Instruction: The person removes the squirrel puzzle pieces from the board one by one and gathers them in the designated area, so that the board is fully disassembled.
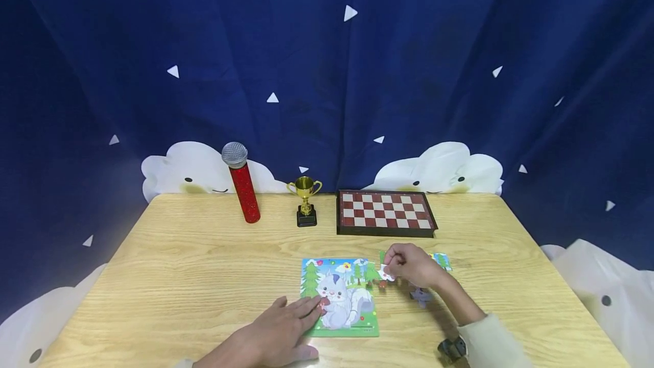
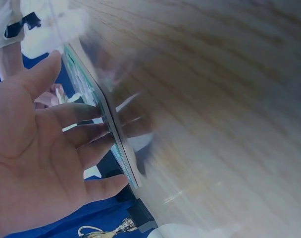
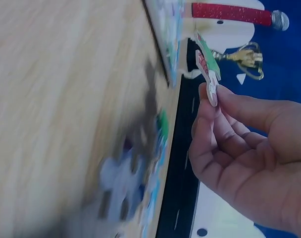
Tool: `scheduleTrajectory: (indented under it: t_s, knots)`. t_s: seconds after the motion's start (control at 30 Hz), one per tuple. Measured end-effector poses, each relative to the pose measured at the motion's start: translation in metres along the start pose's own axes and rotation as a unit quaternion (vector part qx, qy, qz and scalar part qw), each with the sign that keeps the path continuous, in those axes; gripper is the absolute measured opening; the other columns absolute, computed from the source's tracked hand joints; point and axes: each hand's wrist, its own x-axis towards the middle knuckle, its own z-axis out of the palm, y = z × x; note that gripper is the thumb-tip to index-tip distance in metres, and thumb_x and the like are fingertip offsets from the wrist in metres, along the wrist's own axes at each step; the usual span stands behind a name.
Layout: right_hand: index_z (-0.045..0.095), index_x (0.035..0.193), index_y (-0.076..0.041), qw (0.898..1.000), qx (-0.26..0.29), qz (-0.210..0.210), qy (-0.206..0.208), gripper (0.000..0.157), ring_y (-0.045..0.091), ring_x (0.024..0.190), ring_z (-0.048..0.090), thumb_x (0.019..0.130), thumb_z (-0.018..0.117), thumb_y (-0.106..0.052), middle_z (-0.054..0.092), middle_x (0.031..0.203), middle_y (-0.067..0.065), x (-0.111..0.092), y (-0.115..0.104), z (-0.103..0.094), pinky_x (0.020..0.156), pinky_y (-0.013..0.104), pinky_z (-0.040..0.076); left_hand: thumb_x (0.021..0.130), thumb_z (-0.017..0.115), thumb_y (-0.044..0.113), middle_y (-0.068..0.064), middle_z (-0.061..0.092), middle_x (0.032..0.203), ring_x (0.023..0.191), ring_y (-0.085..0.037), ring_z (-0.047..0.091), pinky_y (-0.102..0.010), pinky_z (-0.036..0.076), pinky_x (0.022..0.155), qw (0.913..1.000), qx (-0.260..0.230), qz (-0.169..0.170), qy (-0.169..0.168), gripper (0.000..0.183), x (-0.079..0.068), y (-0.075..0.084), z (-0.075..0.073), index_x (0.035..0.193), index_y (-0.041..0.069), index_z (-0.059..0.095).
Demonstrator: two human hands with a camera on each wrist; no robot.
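A squirrel jigsaw puzzle [image 1: 352, 325] lies on the wooden table in front of the person. The left hand [image 1: 276, 334] rests its extended fingers on the puzzle's left side; in the left wrist view those fingers [image 2: 93, 131] reach over its edge. Just off the puzzle's upper right, the right hand [image 1: 415, 267] pinches a puzzle piece [image 3: 208, 67] between thumb and fingers. This piece has green, red and white printing and is held above the table. Beneath the right hand lies a loose piece, grey side up [image 1: 421, 296]. More colourful pieces [image 1: 442, 261] lie beyond the right wrist.
Along the table's back edge stand a red microphone [image 1: 245, 192], a small gold trophy cup [image 1: 306, 203] and a red-and-white chessboard [image 1: 386, 212]. A dark blue curtain [image 1: 265, 44] with white clouds hangs behind. A black strap device [image 1: 452, 350] sits at the right sleeve.
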Motion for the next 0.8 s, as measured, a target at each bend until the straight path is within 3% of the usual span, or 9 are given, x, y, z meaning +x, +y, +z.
scheduleTrajectory:
  t_s: [0.13,0.33,0.6,0.8]
  knots:
    - [0.056,0.094,0.005,1.0,0.008,0.015,-0.002,0.007,0.009,0.057,0.044,0.09,0.052,0.001,0.051,0.067,0.003,-0.007,0.008,-0.005,0.046,0.018,0.03,0.089,0.046,0.061,-0.002,0.03,0.156,0.142,-0.019,0.033,-0.057,0.037,0.103,1.0,-0.001,-0.003,-0.001,0.075,0.001,0.0,0.0,0.146,0.012,0.038]
    - [0.059,0.089,0.002,0.999,-0.028,0.025,0.006,0.006,0.009,0.055,0.043,0.088,0.052,0.002,0.059,0.068,0.008,-0.013,0.014,-0.006,0.045,0.019,0.03,0.089,0.048,0.06,-0.001,0.03,0.156,0.142,-0.019,0.032,-0.057,0.037,0.103,0.9999,-0.006,-0.007,-0.003,0.074,0.001,0.001,-0.002,0.146,0.013,0.038]
    - [0.062,0.081,-0.004,0.993,-0.076,0.08,0.042,0.007,0.013,0.06,0.049,0.082,0.067,-0.001,0.058,0.068,0.003,-0.011,0.016,0.0,0.051,0.022,0.039,0.09,0.048,0.059,-0.001,0.03,0.156,0.142,-0.017,0.032,-0.056,0.037,0.103,1.0,-0.008,-0.002,-0.003,0.073,0.001,-0.002,-0.001,0.146,0.014,0.038]
    - [0.063,0.077,-0.006,0.989,-0.101,0.09,0.053,0.009,0.012,0.06,0.048,0.08,0.07,-0.001,0.057,0.067,0.001,-0.01,0.014,0.002,0.052,0.022,0.04,0.09,0.047,0.06,-0.001,0.031,0.155,0.142,-0.019,0.033,-0.056,0.037,0.103,1.0,-0.005,-0.003,0.001,0.072,0.001,-0.002,0.0,0.146,0.014,0.038]
